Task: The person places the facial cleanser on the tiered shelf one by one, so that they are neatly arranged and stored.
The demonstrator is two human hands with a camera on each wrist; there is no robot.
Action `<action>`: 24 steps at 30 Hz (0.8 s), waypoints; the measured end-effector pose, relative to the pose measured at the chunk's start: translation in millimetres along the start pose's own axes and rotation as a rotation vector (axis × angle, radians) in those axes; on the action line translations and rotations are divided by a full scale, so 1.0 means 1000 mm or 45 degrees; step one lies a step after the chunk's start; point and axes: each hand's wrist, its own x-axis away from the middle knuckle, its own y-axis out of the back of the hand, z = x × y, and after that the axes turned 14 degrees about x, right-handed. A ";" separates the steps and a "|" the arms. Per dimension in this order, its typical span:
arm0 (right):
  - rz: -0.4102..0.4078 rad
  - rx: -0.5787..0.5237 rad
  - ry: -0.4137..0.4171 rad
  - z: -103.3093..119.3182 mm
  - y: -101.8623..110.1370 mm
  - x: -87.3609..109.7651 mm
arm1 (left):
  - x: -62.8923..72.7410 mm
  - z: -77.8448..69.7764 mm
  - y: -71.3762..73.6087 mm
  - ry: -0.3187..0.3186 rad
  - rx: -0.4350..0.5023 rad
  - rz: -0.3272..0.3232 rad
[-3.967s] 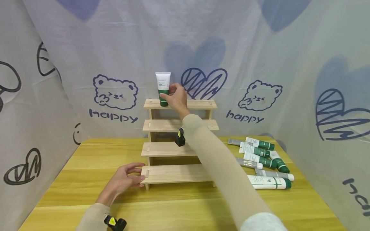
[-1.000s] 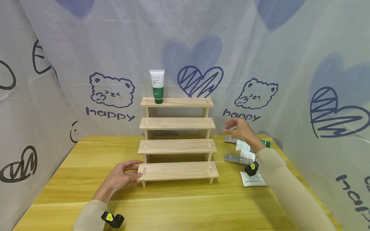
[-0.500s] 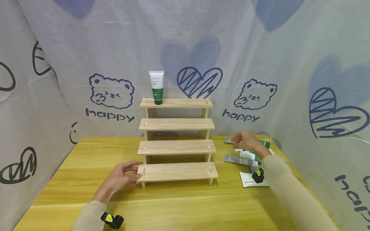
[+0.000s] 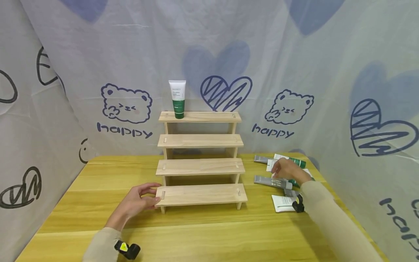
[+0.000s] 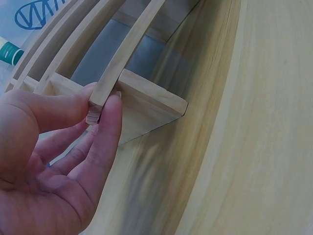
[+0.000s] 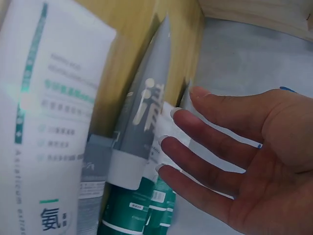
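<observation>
A four-tier wooden display rack (image 4: 201, 194) stands on the table. At its left end, my left hand (image 4: 135, 200) pinches the lowest board between thumb and fingers, as the left wrist view shows closely. One white-and-green squeeze tube (image 4: 178, 100) stands cap-down on the left of the top tier. My right hand (image 4: 288, 170) hovers over the tubes at the right, fingers spread and slightly bent, holding nothing. Nearest below its fingertips lies a grey tube with a white cap (image 6: 134, 117); white-and-green tubes, partly hidden by the hand, lie just beyond.
A larger white tube (image 4: 281, 203) lies at the front of the pile, partly covered by the right wrist. Another grey tube (image 4: 261, 159) and a green-capped tube (image 4: 298, 162) lie at the back. A printed cloth (image 4: 209, 62) hangs behind the table.
My right hand has released the tube on the top tier, moved right, and come down over the pile, latterly shifting toward the front. My left hand keeps its grip on the rack.
</observation>
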 end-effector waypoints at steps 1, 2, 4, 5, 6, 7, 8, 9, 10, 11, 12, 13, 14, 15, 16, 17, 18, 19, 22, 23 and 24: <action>-0.002 0.011 0.005 -0.002 -0.002 0.000 | 0.000 0.000 0.000 -0.001 0.004 0.000; -0.006 0.020 0.018 -0.003 -0.003 -0.001 | 0.000 0.000 0.000 -0.003 0.008 0.001; -0.027 0.037 0.050 -0.007 -0.007 -0.002 | -0.001 0.000 0.000 -0.007 0.011 0.003; -0.041 0.044 0.070 -0.009 -0.008 -0.003 | -0.001 0.000 0.000 -0.010 0.009 0.004; -0.053 0.049 0.083 -0.010 -0.010 -0.004 | -0.001 0.000 0.000 -0.011 0.008 0.004; -0.066 0.058 0.100 -0.012 -0.012 -0.005 | -0.001 0.000 0.000 -0.011 0.008 0.003; -0.077 0.060 0.102 -0.012 -0.013 -0.006 | -0.001 0.000 0.000 -0.013 0.006 0.002; -0.085 0.063 0.101 -0.013 -0.014 -0.007 | -0.001 0.000 0.000 -0.013 0.004 0.000; -0.091 0.059 0.095 -0.014 -0.015 -0.007 | -0.001 0.000 0.000 -0.013 0.003 0.001; -0.100 0.064 0.101 -0.015 -0.016 -0.007 | -0.001 0.000 0.000 -0.013 0.002 0.001; -0.105 0.064 0.093 -0.015 -0.017 -0.008 | -0.001 0.000 0.000 -0.013 0.002 0.001; -0.108 0.065 0.090 -0.015 -0.018 -0.008 | -0.001 0.000 0.000 -0.012 0.002 0.001; -0.111 0.063 0.079 -0.015 -0.019 -0.008 | -0.001 0.000 0.000 -0.011 0.003 0.000; -0.111 0.063 0.074 -0.015 -0.020 -0.008 | -0.001 0.000 0.000 -0.009 0.002 0.000; -0.108 0.057 0.063 -0.015 -0.021 -0.008 | -0.001 0.000 0.000 -0.009 0.004 0.001; -0.105 0.052 0.056 -0.014 -0.021 -0.008 | -0.001 0.000 0.000 -0.009 0.004 0.000; -0.103 0.046 0.047 -0.014 -0.022 -0.007 | -0.001 0.000 0.000 -0.010 0.005 0.000; -0.102 0.044 0.048 -0.013 -0.022 -0.007 | -0.002 0.000 0.000 -0.010 0.006 0.001; -0.096 0.023 0.063 -0.013 -0.022 -0.006 | -0.002 0.000 0.000 -0.011 0.011 0.003; -0.096 0.022 0.075 -0.013 -0.022 -0.006 | -0.002 0.000 0.000 -0.011 0.011 0.003; -0.097 0.025 0.087 -0.014 -0.023 -0.006 | -0.002 0.000 0.001 -0.010 0.011 0.002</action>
